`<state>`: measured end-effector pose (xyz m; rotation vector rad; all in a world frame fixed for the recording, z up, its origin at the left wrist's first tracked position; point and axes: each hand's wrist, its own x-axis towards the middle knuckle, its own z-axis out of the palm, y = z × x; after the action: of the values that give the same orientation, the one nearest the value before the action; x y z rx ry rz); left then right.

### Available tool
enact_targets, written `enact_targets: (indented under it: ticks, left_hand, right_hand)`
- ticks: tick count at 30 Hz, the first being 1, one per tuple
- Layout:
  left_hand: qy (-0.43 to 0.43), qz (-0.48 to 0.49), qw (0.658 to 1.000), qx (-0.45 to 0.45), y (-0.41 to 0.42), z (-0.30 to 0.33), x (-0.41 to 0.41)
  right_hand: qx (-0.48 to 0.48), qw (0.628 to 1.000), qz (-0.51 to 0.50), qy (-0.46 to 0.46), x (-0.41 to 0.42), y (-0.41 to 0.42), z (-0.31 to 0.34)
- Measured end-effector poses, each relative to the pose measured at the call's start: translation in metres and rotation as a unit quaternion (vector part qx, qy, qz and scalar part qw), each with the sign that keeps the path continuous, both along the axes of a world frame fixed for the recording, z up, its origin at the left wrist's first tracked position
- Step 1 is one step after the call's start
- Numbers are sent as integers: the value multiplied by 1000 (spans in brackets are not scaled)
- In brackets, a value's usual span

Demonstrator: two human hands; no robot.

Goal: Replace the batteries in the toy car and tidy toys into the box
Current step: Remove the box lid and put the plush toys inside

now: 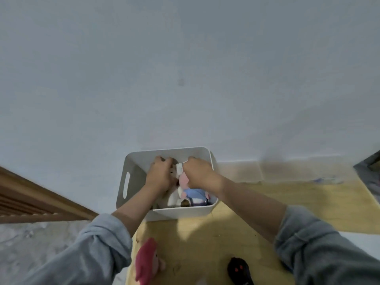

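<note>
Two hands inside white box (131,171), far end of wooden table (205,239). Left hand (159,174) and right hand (198,172): fingers curled, gripping soft toys (191,192). Risk: tugging may tip box or spill toys. Pink plush (147,260) and black toy car (238,270) lie near, outside box.

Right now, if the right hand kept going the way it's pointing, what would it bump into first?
Probably the soft toys in the white box. The right hand reaches down and forward into it, gripping a white toy, with the box's far wall behind. Depth is hard to judge.
</note>
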<state>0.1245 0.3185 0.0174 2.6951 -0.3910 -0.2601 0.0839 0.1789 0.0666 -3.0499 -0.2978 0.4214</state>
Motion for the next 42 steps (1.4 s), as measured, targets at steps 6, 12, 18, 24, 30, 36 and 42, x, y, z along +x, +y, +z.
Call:
enact_targets:
  ticks: [6,12,18,24,30,36,42]
  left_hand:
    - [37,-2,998,42,-1,-7,2]
    - [95,21,994,39,4,8,-6]
    - [-150,57,966,-202,21,44,-94]
    - [-246,26,950,-190,54,8,-190]
    - [64,49,989,127,73,-18,-209]
    - [92,34,956,277,70,-38,-211]
    - [105,32,981,158,75,-30,-211]
  right_hand:
    - [-64,998,31,0,12,17,-11]
    - [-17,1000,-20,-14,-10,10,11]
    - [238,910,-90,-328,-106,-7,17]
    - [186,946,-185,-190,-213,-24,-45]
    - [71,955,-274,85,-270,-23,-79]
    - [94,932,-341,81,-286,-10,-87]
    - [158,911,-380,-15,-302,-9,-84]
